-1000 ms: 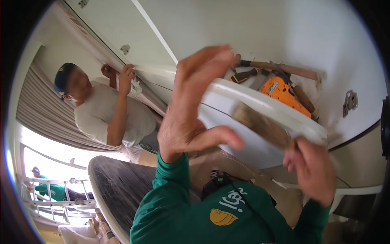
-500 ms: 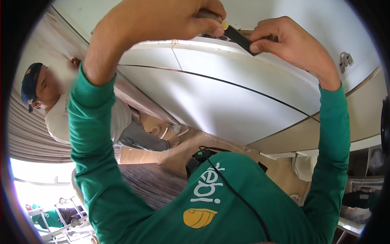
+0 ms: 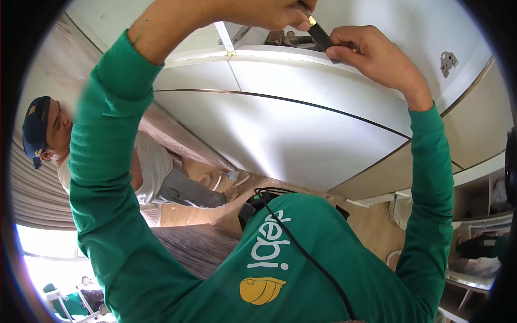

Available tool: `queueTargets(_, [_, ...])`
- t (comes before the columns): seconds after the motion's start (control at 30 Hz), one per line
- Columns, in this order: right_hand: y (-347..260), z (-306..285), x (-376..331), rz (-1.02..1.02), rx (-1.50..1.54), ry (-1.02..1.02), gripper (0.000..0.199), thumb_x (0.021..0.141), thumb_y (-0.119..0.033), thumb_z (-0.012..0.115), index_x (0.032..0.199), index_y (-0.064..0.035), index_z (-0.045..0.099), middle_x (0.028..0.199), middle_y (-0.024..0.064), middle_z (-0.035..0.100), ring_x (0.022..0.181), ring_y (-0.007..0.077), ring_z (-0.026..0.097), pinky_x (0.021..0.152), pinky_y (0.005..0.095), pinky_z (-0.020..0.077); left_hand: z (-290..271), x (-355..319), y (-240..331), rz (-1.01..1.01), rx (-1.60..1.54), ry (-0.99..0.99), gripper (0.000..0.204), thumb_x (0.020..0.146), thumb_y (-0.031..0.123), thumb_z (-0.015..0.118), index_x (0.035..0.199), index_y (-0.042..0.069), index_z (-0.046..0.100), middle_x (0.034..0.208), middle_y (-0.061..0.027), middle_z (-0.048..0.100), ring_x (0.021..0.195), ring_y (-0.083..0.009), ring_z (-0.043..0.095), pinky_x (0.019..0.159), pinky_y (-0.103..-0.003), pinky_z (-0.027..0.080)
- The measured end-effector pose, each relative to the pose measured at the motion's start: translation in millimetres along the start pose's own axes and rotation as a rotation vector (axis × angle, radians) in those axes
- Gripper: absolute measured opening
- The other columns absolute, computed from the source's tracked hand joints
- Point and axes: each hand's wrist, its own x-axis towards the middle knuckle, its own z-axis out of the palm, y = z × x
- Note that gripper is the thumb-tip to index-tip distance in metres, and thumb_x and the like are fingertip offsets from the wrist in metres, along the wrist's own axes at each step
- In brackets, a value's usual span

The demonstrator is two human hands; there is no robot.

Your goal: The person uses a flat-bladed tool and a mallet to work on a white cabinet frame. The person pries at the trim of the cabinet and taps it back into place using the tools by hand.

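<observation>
A flat black strip (image 3: 321, 39) slants between my two hands, above the edge of a white cabinet. At its upper end, my left hand (image 3: 264, 13) is closed round a dark piece beside a small yellow tip (image 3: 312, 21); the frame's top edge cuts this hand off, and I cannot make out the piece's kind. My right hand (image 3: 374, 56) pinches the strip's lower end between thumb and fingers. Just left of the strip, dark and grey metal items (image 3: 291, 40) lie behind the cabinet's white ledge (image 3: 269, 55), partly covered by my left hand.
White panels (image 3: 301, 129) curve below the ledge. A metal hinge (image 3: 448, 64) is fixed at the right. To the left stands a person (image 3: 156, 167) in a cap. Below are a wooden floor (image 3: 199, 217) and a dark wood-grain surface (image 3: 199, 247); open shelves (image 3: 479, 199) stand at right.
Both hands and the strip sit a little higher in view, and more of the metal items shows behind the ledge. The person at left has shifted slightly left and lower in the picture.
</observation>
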Motion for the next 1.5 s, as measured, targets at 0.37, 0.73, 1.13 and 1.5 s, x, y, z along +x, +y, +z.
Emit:
queueTargets(0.37, [22, 3, -4, 0.007, 0.012, 0.03, 0.029, 0.104, -0.028, 0.065, 0.092, -0.0014, 0.064, 0.068, -0.0003, 0.039, 0.063, 0.011, 0.034, 0.056, 0.0314, 0.0286, 3, 21, -5, -0.043, 0.005, -0.053, 0.034, 0.092, 0.036, 0.064, 0.1, 0.008, 0.08, 0.085, -0.0135, 0.077, 0.076, -0.035, 0.072, 0.073, -0.043, 0.057])
queueTargets(0.73, [18, 7, -1, -0.126, 0.088, 0.064, 0.031, 0.104, -0.026, 0.064, 0.091, 0.0015, 0.06, 0.067, 0.0055, 0.039, 0.063, 0.0156, 0.036, 0.058, 0.0342, 0.0321, -6, 28, -3, -0.097, -0.001, -0.197, 0.037, 0.093, 0.038, 0.064, 0.102, 0.006, 0.079, 0.085, -0.0122, 0.077, 0.076, -0.0339, 0.072, 0.072, -0.041, 0.057])
queueTargets(1.13, [15, 9, -4, -0.107, 0.056, 0.099, 0.033, 0.104, -0.028, 0.063, 0.091, 0.0022, 0.059, 0.067, 0.0101, 0.04, 0.06, 0.0211, 0.034, 0.056, 0.0382, 0.0317, -7, 35, -6, -0.017, 0.025, -0.142, 0.037, 0.092, 0.041, 0.069, 0.105, 0.008, 0.079, 0.091, -0.0114, 0.078, 0.081, -0.0331, 0.074, 0.074, -0.04, 0.058])
queueTargets(1.5, [15, 9, -8, -0.058, -0.024, 0.113, 0.036, 0.103, -0.028, 0.064, 0.085, 0.0006, 0.052, 0.068, 0.008, 0.033, 0.062, 0.0185, 0.03, 0.056, 0.0377, 0.0277, -5, 25, 0, 0.153, 0.037, 0.058, 0.031, 0.092, 0.032, 0.067, 0.101, 0.006, 0.08, 0.091, -0.0118, 0.079, 0.079, -0.0317, 0.074, 0.074, -0.04, 0.058])
